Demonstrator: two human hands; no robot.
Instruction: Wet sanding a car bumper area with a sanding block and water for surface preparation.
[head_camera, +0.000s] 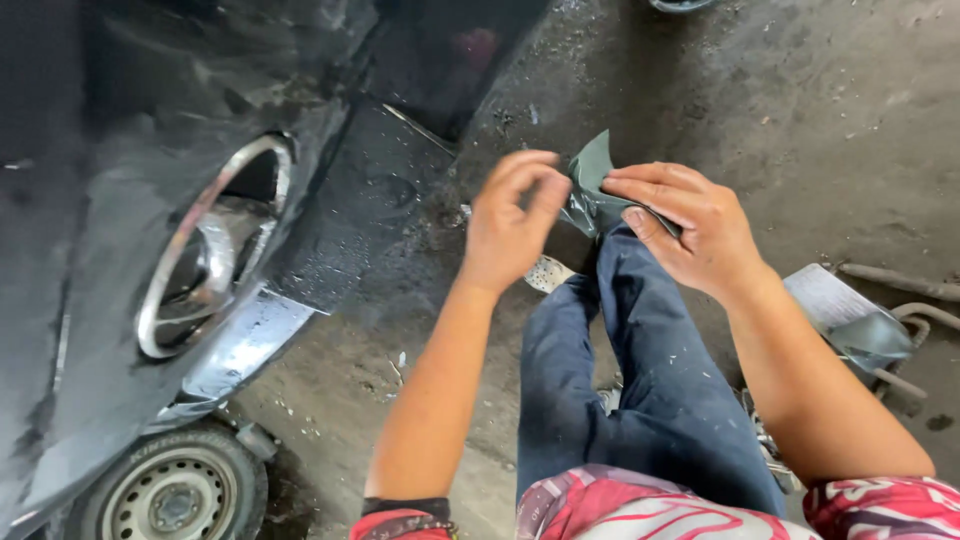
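Head view looking down at a person crouched on a dirty grey concrete floor (800, 120) beside a dark, wet-looking car body (90, 250).

Packages/labels/signs: none readable. Only flat sheet items: a pale grey rectangular sheet (825, 295) lying on the floor near the right edge of the view, with a dark crumpled piece (870, 340) on its lower corner. Tyre (175, 485) at the bottom left has raised lettering on the sidewall, and a white steel rim.

Thing in hand: a small dark grey-green sheet of abrasive paper (592, 175), folded and wet-looking, one corner sticking up. It sits over the knee of the blue jeans (640, 380), at the middle of the view.

Right hand (695, 230): fingers closed narrow on the sheet, thumb under, fingertips on top, pinching its right side. The sheet sticks out to the left of the fingers.

Left hand (510, 220): fingers curled, tips at the sheet's left edge; blurred, cannot tell if gripping or just touching. Sheet lies between the two hands.

Around: chrome-ringed round recess (215, 245) in the car panel at left, bare silvery patch (240, 340) below it. A pale perforated shoe (548, 273) shows by the knee. Red-and-white patterned garment (640, 505) at the bottom edge. Pipes or hose (900, 280) on the floor at far right.
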